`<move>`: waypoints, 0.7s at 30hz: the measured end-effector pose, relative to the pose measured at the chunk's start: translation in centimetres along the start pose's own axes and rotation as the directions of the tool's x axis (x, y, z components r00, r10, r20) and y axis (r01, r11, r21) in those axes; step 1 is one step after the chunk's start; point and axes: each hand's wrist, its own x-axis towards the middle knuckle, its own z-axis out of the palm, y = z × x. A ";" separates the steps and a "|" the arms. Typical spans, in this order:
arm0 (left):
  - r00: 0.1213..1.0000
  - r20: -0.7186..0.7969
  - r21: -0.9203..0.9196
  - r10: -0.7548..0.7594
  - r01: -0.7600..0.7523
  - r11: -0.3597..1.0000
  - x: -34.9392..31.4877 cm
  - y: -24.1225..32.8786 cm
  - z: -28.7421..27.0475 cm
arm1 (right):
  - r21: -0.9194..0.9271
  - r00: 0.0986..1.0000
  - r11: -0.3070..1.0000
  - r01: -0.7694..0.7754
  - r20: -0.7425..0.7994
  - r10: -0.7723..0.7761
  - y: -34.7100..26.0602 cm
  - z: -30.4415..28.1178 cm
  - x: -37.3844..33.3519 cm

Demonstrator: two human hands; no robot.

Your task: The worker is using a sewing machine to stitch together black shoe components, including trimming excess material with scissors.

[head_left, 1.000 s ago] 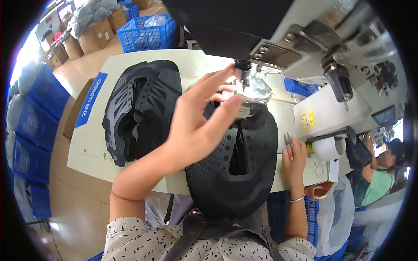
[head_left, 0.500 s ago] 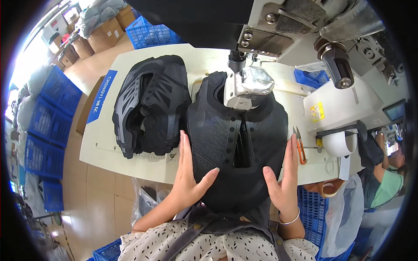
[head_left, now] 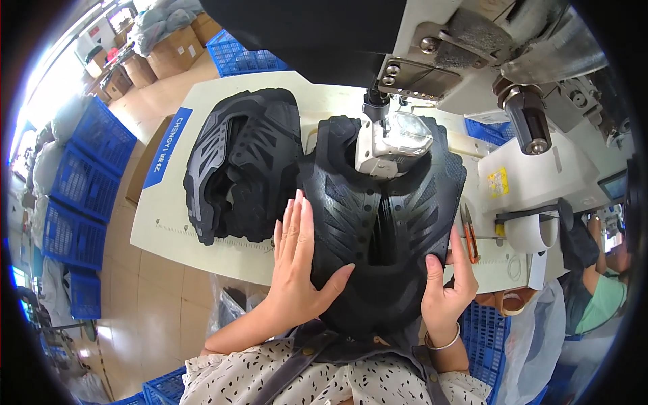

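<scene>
A black shoe upper (head_left: 358, 283) with eyelet holes, a central slit and slanted ridges lies under the metal head of a sewing machine (head_left: 385, 152). My left hand (head_left: 293, 270) rests along its left edge, fingers stretched out and thumb spread over the material. At the right edge, my right hand (head_left: 447, 293) has its thumb on top and its index finger extended along the side. Another finger appears partly tucked beneath that edge. Beside my left fingertips, a pile of similar black uppers (head_left: 260, 145) sits on the pale worktable (head_left: 165, 226).
Orange-handled snips (head_left: 470, 236) lie right of the work. A white tape roll (head_left: 530, 233) is farther right. Blue crates (head_left: 81, 196) are stacked at left, another blue crate (head_left: 246, 55) stands behind the table. A person in a green top (head_left: 601, 304) is at far right.
The upper's right side now spreads wider, and slanted ridges show where the surface looked smoother. My right hand has closed on its edge; my left fingers lie further over it.
</scene>
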 end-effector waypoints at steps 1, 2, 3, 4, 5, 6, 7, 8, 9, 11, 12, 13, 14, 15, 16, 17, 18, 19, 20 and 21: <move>1.000 -0.002 -0.036 0.002 -0.002 0.999 0.0 0.1 0.1 | -0.069 0.997 0.994 0.082 -0.004 -0.082 0.5 0.0 0.0; 1.000 0.005 0.002 0.022 -0.022 1.000 -0.1 0.1 0.0 | -0.137 0.987 0.977 0.161 -0.004 -0.163 0.8 0.1 0.0; 0.999 0.014 0.040 0.040 -0.041 0.998 -0.2 0.2 0.0 | -0.133 0.986 0.978 0.162 -0.001 -0.164 0.9 0.0 0.0; 0.999 0.012 0.044 0.036 -0.037 0.998 -0.4 0.2 0.2 | -0.156 0.969 0.957 0.244 0.010 -0.246 1.0 0.0 0.0; 0.998 -0.049 -0.087 0.039 -0.043 0.995 -0.6 0.4 0.4 | -0.167 0.944 0.929 0.330 0.024 -0.330 1.0 0.2 0.0; 0.993 -0.111 -0.214 0.035 -0.058 0.975 -0.8 0.6 0.5 | -0.148 0.969 0.961 0.235 -0.041 -0.243 0.6 0.5 -0.2; 0.992 -0.120 -0.200 0.026 -0.049 0.979 -0.8 0.8 0.4 | -0.123 0.983 0.983 0.138 -0.101 -0.151 0.3 0.8 -0.4; 0.987 -0.154 -0.323 -0.035 -0.017 0.946 -0.7 1.2 0.4 | 0.106 0.998 0.994 -0.012 -0.066 0.019 0.5 0.8 -0.6; 0.978 -0.181 -0.442 -0.098 0.008 0.897 -0.5 1.5 0.4 | 0.115 0.998 0.993 -0.005 -0.054 0.011 0.5 0.7 -0.4; 0.965 -0.166 -0.637 -0.203 0.052 0.769 -0.1 2.1 -0.2 | -0.238 0.970 0.962 0.132 -0.167 -0.175 0.6 0.4 0.0; 0.954 0.064 -0.841 -0.294 0.210 0.499 0.3 2.2 -0.6 | -0.202 0.931 0.969 0.141 -0.306 -0.199 0.8 0.6 -0.2; 0.904 0.306 -0.916 -0.297 0.365 0.166 0.8 2.3 -1.2 | -0.200 0.931 0.969 0.144 -0.303 -0.201 1.1 -0.4 -0.9; 0.776 0.573 -0.819 -0.264 0.557 -0.139 1.1 2.2 -2.3 | 0.041 0.988 0.998 0.053 -0.148 -0.047 1.5 -2.3 -1.9; 0.775 0.572 -0.819 -0.267 0.556 -0.140 1.3 2.0 -2.4 | 0.259 0.996 0.963 -0.081 0.044 0.072 1.6 -3.7 -2.4; 0.777 0.610 -0.787 -0.156 0.569 -0.239 1.8 2.1 -1.7 | 0.239 0.996 0.967 -0.083 0.026 0.079 1.0 -4.9 -2.1; 0.776 0.627 -0.750 -0.072 0.575 -0.326 1.9 1.9 -1.5 | 0.261 0.929 0.911 -0.320 0.273 0.249 0.5 -5.2 -1.6; 0.786 0.617 -0.745 -0.050 0.562 -0.358 2.1 1.9 -1.4 | 0.222 0.776 0.812 -0.540 0.504 0.379 0.4 -5.2 -1.2; 0.783 0.622 -0.737 -0.024 0.575 -0.354 2.3 2.5 -1.2 | 0.221 0.787 0.814 -0.536 0.480 0.388 0.7 -6.1 -1.3; 0.784 0.621 -0.703 0.023 0.569 -0.426 2.4 2.6 -1.0 | 0.335 0.683 0.681 -0.651 0.650 0.333 1.5 -6.3 -1.2; 0.785 0.615 -0.662 0.071 0.563 -0.495 2.5 2.8 -0.9 | 0.401 0.573 0.516 -0.757 0.787 0.229 2.5 -6.6 -1.2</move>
